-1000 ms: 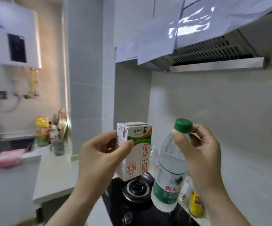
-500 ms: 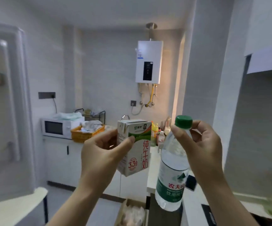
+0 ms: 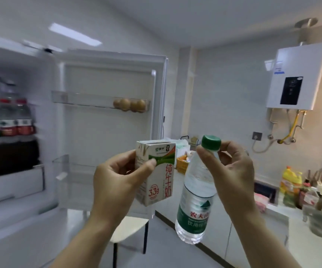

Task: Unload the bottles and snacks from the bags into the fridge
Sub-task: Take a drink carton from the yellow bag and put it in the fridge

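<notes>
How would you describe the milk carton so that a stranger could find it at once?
In front of the open fridge door, two hands are raised. The left hand holds the milk carton near its top. Unlike the clear, green-capped water bottle beside it in the right hand, it is a white box with red characters.

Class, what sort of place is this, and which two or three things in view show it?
Probably a home kitchen: an open fridge with bottles inside and eggs on its door shelf, a wall-mounted water heater, and a counter holding an oil bottle.
</notes>
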